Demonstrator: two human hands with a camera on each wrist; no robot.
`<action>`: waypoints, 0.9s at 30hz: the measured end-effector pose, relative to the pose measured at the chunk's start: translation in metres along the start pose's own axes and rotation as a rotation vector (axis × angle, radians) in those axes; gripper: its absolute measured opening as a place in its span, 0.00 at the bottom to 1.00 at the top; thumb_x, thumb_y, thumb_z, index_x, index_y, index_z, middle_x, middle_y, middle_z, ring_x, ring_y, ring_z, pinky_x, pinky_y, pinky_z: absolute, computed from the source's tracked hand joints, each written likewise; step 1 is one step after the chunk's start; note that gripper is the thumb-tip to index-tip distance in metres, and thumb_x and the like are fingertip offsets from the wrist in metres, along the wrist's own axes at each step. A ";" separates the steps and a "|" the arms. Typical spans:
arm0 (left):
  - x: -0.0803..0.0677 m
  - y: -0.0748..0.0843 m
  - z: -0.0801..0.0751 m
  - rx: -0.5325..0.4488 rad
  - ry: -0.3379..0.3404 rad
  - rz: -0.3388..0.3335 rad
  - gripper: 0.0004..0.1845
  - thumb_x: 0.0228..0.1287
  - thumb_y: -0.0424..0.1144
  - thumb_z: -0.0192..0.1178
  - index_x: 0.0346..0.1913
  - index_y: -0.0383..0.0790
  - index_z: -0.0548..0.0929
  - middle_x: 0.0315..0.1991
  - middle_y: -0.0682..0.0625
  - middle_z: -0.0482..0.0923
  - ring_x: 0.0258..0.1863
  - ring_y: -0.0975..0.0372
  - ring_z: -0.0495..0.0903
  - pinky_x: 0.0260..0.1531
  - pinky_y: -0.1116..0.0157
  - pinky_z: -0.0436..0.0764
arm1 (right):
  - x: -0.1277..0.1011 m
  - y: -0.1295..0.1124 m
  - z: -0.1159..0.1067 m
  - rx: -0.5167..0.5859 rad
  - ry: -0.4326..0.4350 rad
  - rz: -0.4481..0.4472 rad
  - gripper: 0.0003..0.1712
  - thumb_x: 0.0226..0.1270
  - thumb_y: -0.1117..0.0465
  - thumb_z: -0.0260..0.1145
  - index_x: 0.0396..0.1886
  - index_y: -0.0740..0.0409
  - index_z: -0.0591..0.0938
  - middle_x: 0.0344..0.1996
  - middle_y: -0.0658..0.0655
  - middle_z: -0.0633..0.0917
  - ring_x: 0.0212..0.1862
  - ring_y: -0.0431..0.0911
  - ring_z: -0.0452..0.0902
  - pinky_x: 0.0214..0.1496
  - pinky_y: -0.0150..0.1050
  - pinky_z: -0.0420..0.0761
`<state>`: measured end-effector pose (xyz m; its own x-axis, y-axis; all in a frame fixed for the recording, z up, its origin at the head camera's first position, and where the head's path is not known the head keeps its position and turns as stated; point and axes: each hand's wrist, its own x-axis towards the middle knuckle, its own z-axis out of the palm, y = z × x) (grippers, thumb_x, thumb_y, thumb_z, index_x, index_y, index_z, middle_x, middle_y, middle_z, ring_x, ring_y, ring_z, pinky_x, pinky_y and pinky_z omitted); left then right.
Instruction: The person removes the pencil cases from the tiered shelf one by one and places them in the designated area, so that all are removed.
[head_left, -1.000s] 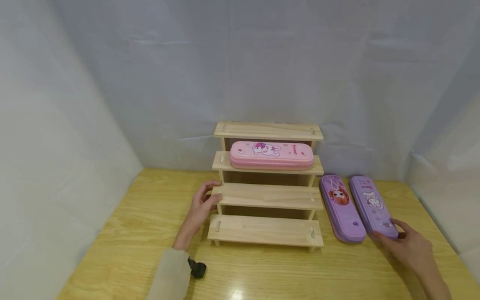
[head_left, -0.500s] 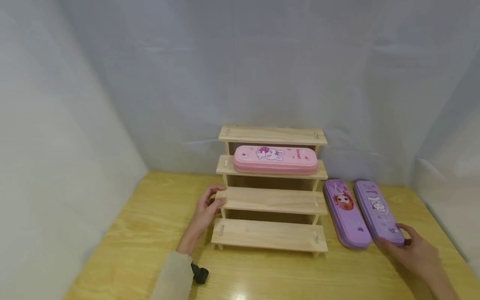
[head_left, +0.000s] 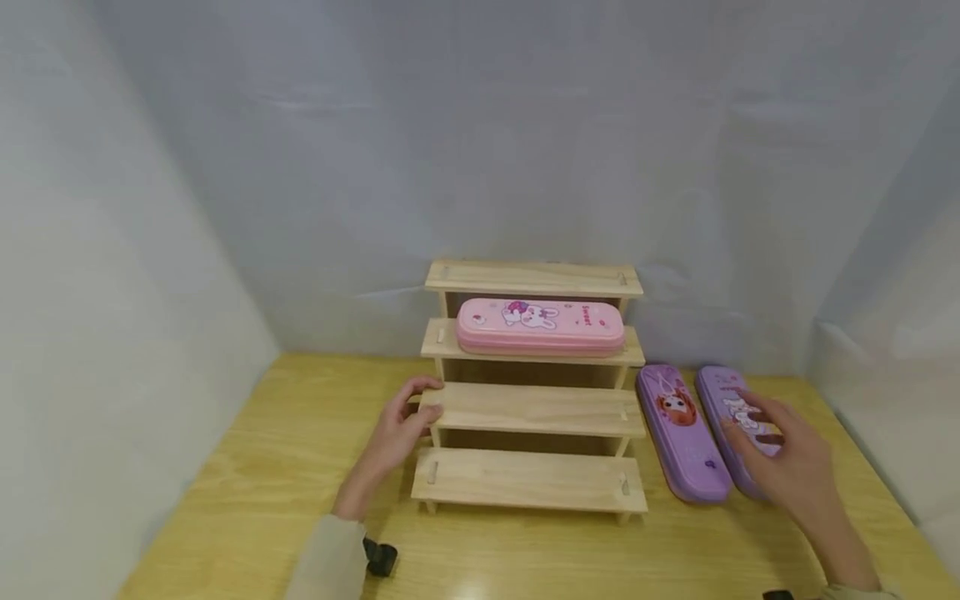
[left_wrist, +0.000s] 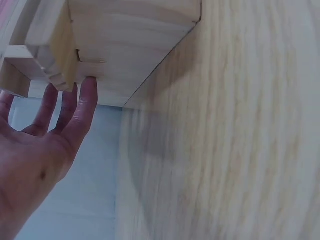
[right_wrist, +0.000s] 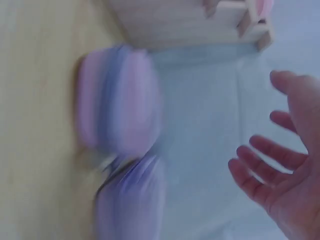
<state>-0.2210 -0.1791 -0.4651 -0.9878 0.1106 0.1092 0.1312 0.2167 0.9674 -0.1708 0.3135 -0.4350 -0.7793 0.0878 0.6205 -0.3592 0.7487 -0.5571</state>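
Observation:
A four-step wooden display rack (head_left: pixel 525 408) stands on the table. My left hand (head_left: pixel 401 425) grips the left end of its second step from the bottom, thumb in front and fingers behind; in the left wrist view the fingertips reach the rack's side panel. On the third step lies a pink pencil case (head_left: pixel 540 325) with a rabbit picture. Two purple pencil cases lie side by side to the right. The inner one (head_left: pixel 693 450) shows a red-haired doll. Over the outer rabbit-printed one (head_left: pixel 723 383) hovers my right hand (head_left: pixel 787 454), fingers spread, holding nothing and partly covering it.
The rack and cases stand on a yellow wood-grain table (head_left: pixel 300 467). A pale sheet (head_left: pixel 480 133) hangs close behind the rack, and light sheets also close off both sides. Black straps (head_left: pixel 381 558) show at the wrists.
My right hand has let go of the near end of the outer purple pencil case and risen over it. My left hand keeps its grip on the rack. The head view has shifted slightly.

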 end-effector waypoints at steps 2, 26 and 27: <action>-0.001 0.000 -0.002 -0.003 -0.006 0.007 0.16 0.77 0.41 0.57 0.63 0.46 0.76 0.62 0.42 0.73 0.44 0.59 0.76 0.44 0.58 0.84 | 0.009 -0.012 0.006 0.049 -0.003 -0.067 0.28 0.53 0.71 0.78 0.57 0.60 0.85 0.49 0.31 0.82 0.47 0.16 0.72 0.42 0.13 0.74; 0.008 0.000 -0.013 0.002 -0.111 0.056 0.19 0.74 0.40 0.61 0.64 0.42 0.77 0.68 0.40 0.69 0.47 0.57 0.79 0.44 0.59 0.85 | 0.076 -0.079 0.061 0.136 -0.138 -0.279 0.32 0.56 0.67 0.78 0.63 0.60 0.81 0.60 0.63 0.84 0.60 0.58 0.79 0.56 0.23 0.74; 0.007 0.000 -0.013 -0.002 -0.114 0.056 0.19 0.74 0.40 0.61 0.64 0.42 0.77 0.69 0.40 0.69 0.48 0.57 0.79 0.44 0.58 0.85 | 0.079 -0.081 0.063 0.132 -0.145 -0.283 0.32 0.56 0.66 0.78 0.63 0.59 0.81 0.60 0.63 0.84 0.60 0.57 0.79 0.56 0.27 0.76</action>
<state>-0.2294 -0.1912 -0.4613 -0.9630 0.2325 0.1365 0.1858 0.2054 0.9609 -0.2356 0.2186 -0.3762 -0.7008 -0.2122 0.6810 -0.6274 0.6376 -0.4470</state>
